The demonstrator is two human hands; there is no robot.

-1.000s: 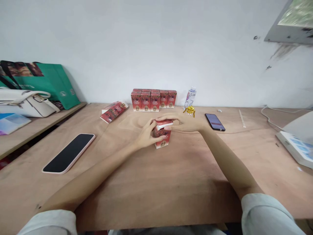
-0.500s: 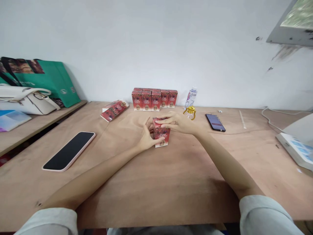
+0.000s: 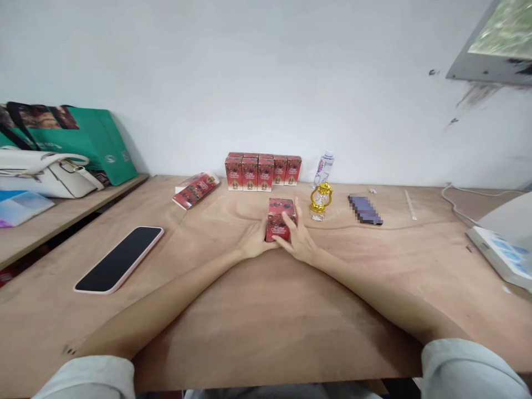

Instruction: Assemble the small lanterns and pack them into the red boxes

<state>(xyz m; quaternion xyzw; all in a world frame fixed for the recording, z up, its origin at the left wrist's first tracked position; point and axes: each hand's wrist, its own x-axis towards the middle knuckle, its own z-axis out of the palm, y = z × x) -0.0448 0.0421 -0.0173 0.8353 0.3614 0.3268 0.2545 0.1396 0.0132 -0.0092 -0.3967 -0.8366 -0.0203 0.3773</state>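
A small red printed box (image 3: 279, 221) stands upright at the middle of the wooden table, its top closed. My left hand (image 3: 254, 239) grips it from the left, with the fingertips hidden behind it. On the other side my right hand (image 3: 300, 239) holds the same box, its fingers spread over the front and right side. Behind, against the wall, several similar red boxes (image 3: 257, 174) stand in a cluster. A gold lantern ornament (image 3: 321, 198) with a clear body is to the right of my hands.
Flattened red cartons (image 3: 195, 190) lie left of the box cluster. A bottle (image 3: 324, 168) stands behind the lantern. One phone (image 3: 119, 259) lies at left, another (image 3: 365, 209) at right. A green bag (image 3: 97, 144) and white handbag (image 3: 50, 176) sit far left. A white cable (image 3: 453, 205) runs at right.
My right hand has moved from the box's top down to its right side. The lantern, which my right hand partly covered, now shows whole. The view has shifted slightly.
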